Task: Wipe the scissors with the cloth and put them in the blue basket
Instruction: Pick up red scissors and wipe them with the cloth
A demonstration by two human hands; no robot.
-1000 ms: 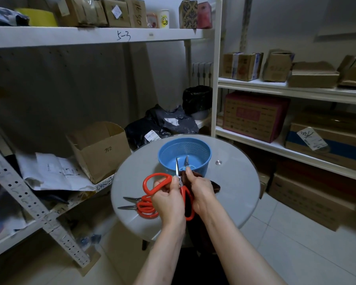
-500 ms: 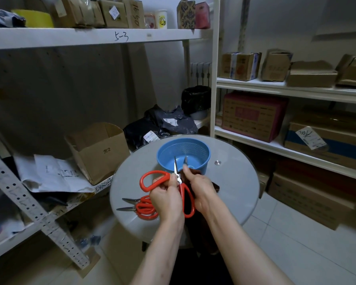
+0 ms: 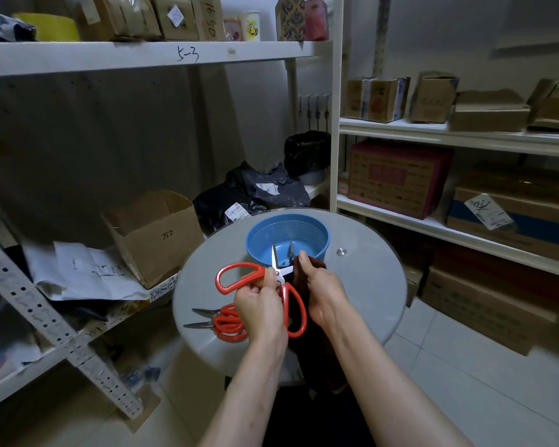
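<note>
On the left part of the round glass table (image 3: 362,285) lie two spare red-handled scissors (image 3: 226,324), untouched, tips pointing left. Just right of them, the left hand (image 3: 262,304) curls tightly round the large red-handled steel scissors (image 3: 283,285) near the pivot. One loop juts left, the other hangs down towards the wrist. The blades are spread apart, one standing upright over the near rim of the round blue plastic basket (image 3: 320,235). The other blade runs right into the dark brown cloth (image 3: 300,285). The right hand (image 3: 323,295) pinches that cloth around the blade, fingers closed on it. The basket stands on the table just behind both hands. Compared with a second ago, both grips are unchanged and the scissors remain outside the basket.
</note>
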